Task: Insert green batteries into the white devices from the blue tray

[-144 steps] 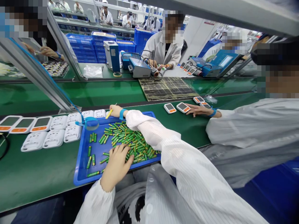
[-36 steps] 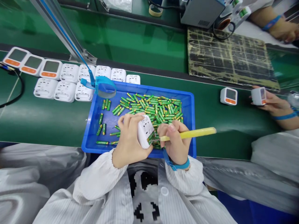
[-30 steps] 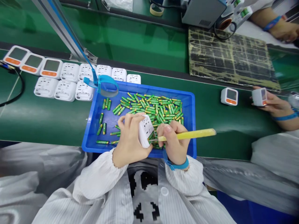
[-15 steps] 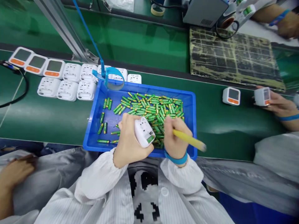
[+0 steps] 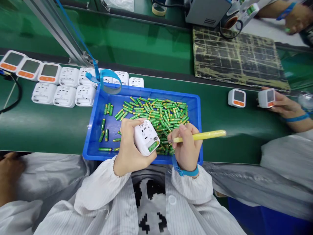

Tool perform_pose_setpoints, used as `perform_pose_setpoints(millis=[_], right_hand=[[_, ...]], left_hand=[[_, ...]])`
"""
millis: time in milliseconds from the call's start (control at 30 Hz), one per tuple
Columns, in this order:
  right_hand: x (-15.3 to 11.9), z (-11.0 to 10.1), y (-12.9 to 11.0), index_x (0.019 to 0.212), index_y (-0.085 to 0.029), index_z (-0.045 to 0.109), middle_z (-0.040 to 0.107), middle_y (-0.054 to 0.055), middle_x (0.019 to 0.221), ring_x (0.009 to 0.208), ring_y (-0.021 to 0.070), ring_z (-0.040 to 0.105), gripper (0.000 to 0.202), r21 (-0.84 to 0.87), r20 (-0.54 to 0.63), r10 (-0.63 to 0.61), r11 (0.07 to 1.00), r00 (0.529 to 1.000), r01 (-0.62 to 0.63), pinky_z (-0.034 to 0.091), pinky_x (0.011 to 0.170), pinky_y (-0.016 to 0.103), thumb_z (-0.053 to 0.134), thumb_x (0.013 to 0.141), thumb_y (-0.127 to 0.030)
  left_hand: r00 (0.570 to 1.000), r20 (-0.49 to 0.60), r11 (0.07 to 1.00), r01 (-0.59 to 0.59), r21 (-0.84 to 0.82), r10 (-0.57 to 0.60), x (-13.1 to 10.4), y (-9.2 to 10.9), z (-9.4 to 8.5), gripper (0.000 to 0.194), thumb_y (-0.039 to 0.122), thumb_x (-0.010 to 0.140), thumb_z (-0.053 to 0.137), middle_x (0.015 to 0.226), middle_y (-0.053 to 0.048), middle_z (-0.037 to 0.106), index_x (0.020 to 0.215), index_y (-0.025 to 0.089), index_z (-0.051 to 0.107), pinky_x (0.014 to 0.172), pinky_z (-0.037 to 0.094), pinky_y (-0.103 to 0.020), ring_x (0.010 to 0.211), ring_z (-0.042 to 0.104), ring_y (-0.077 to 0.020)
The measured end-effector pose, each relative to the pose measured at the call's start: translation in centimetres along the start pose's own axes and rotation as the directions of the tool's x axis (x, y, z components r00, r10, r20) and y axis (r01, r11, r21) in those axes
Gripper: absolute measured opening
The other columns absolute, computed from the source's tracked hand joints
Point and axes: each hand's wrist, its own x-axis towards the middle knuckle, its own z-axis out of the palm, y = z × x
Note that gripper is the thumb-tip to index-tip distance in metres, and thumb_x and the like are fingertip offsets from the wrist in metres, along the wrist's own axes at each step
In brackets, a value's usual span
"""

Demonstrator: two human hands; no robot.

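Note:
My left hand point(image 5: 130, 148) is closed around a white electronic device point(image 5: 146, 137), its back turned up. One green battery point(image 5: 153, 146) shows in the slot along the device's lower edge. In my right hand point(image 5: 186, 145) is a slim yellow-handled screwdriver point(image 5: 207, 134), its thin metal tip pointing left toward the device. Whether the tip touches the device I cannot tell. Both hands are over a blue tray point(image 5: 86, 140) holding a heap of green batteries point(image 5: 160, 112). A few more batteries point(image 5: 103, 124) lie apart at the tray's left side.
Left of the tray stand several white devices point(image 5: 65, 96), some screen-up. A blue strap point(image 5: 111, 81) hangs over the tray's back left corner. At right, a co-worker's hand point(image 5: 286, 102) holds a device beside another device point(image 5: 236, 98). Behind lies a dark taped board point(image 5: 237, 58).
The screwdriver has swung from pointing down-right to nearly level, and my right hand has turned with it. The left hand still grips the device. The whole view has shifted slightly.

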Motion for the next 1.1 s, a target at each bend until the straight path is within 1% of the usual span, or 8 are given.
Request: perform_pose_setpoints(millis=[367, 467, 600, 667, 767, 867, 967, 1100], right_hand=[[-0.7, 0.2, 0.4, 0.057, -0.022, 0.040, 0.049, -0.007, 0.044, 0.040, 0.0092, 0.046, 0.043, -0.128, 0.047, -0.086, 0.988, 0.995, 0.091, 0.038, 0.044, 0.025, 0.065, 0.090, -0.030], [-0.7, 0.4, 0.3, 0.058, -0.022, 0.039, 0.050, -0.007, 0.045, 0.040, 0.0097, 0.048, 0.043, -0.107, 0.049, -0.068, 0.992, 0.997, 0.073, 0.040, 0.046, 0.025, 0.064, 0.091, -0.032], [0.1, 0.5, 0.3, 0.061, -0.023, 0.038, 0.043, -0.010, 0.040, 0.037, 0.0079, 0.039, 0.042, 0.034, 0.011, 0.079, 0.996, 0.997, -0.080, 0.044, 0.050, 0.025, 0.066, 0.088, -0.037], [0.5, 0.5, 0.3, 0.063, -0.023, 0.039, 0.042, -0.010, 0.040, 0.038, 0.0075, 0.037, 0.041, 0.105, 0.001, 0.178, 0.979, 0.984, -0.177, 0.043, 0.050, 0.023, 0.068, 0.086, -0.040], [0.8, 0.7, 0.3, 0.062, -0.022, 0.038, 0.040, -0.010, 0.038, 0.039, 0.0069, 0.034, 0.044, 0.209, 0.058, 0.315, 0.924, 0.947, -0.320, 0.042, 0.050, 0.021, 0.072, 0.081, -0.044], [0.7, 0.8, 0.4, 0.059, -0.022, 0.036, 0.039, -0.009, 0.038, 0.041, 0.0068, 0.034, 0.047, 0.272, 0.044, 0.349, 0.897, 0.936, -0.347, 0.044, 0.052, 0.020, 0.075, 0.077, -0.042], [0.8, 0.6, 0.5, 0.056, -0.021, 0.034, 0.035, -0.009, 0.038, 0.042, 0.0067, 0.034, 0.050, 0.295, 0.034, 0.367, 0.885, 0.930, -0.360, 0.043, 0.050, 0.019, 0.075, 0.077, -0.038], [1.3, 0.1, 0.6, 0.053, -0.020, 0.030, 0.033, -0.009, 0.037, 0.040, 0.0054, 0.029, 0.054, 0.303, 0.150, 0.470, 0.816, 0.870, -0.493, 0.040, 0.046, 0.018, 0.077, 0.074, -0.034]], left_hand=[[1.000, 0.009, 0.995, -0.030, 0.093, 0.029, -0.1, 0.2, -0.1, 0.074, 0.018, 0.061, 0.074, 0.125, -0.009, 0.046, 0.123, 0.029, 0.035, 0.103, 0.044, -0.054, 0.120, 0.053, -0.0304], [1.000, -0.013, 0.996, -0.017, 0.086, 0.018, -0.3, 0.2, -0.1, 0.073, 0.020, 0.063, 0.074, 0.126, -0.009, 0.046, 0.124, 0.029, 0.034, 0.103, 0.044, -0.052, 0.120, 0.054, -0.0297], [0.999, -0.038, 0.993, -0.025, 0.119, 0.030, -0.4, 0.3, 0.5, 0.078, 0.023, 0.063, 0.074, 0.127, -0.010, 0.047, 0.127, 0.028, 0.030, 0.099, 0.043, -0.051, 0.121, 0.052, -0.0304], [0.997, -0.046, 0.977, -0.047, 0.210, 0.058, -0.3, 0.3, 1.0, 0.077, 0.021, 0.062, 0.073, 0.128, -0.012, 0.048, 0.126, 0.027, 0.030, 0.098, 0.040, -0.052, 0.123, 0.051, -0.0319], [0.992, 0.080, 0.897, -0.126, 0.423, 0.101, -0.1, 0.4, 1.7, 0.070, 0.014, 0.064, 0.066, 0.130, -0.015, 0.052, 0.124, 0.025, 0.033, 0.096, 0.031, -0.053, 0.124, 0.050, -0.0338], [0.975, 0.203, 0.851, -0.185, 0.491, 0.094, -0.2, 0.4, 2.0, 0.067, 0.012, 0.065, 0.060, 0.132, -0.017, 0.055, 0.126, 0.021, 0.035, 0.096, 0.026, -0.052, 0.125, 0.051, -0.0326], [0.987, 0.155, 0.868, -0.104, 0.485, 0.031, -0.3, 0.4, 1.9, 0.074, 0.012, 0.062, 0.060, 0.133, -0.016, 0.054, 0.130, 0.021, 0.034, 0.098, 0.025, -0.050, 0.127, 0.049, -0.0325], [0.998, 0.044, 0.909, 0.028, 0.415, -0.051, -0.2, 0.6, 1.7, 0.075, 0.016, 0.064, 0.064, 0.130, -0.013, 0.055, 0.131, 0.022, 0.032, 0.099, 0.027, -0.046, 0.125, 0.050, -0.0301]])
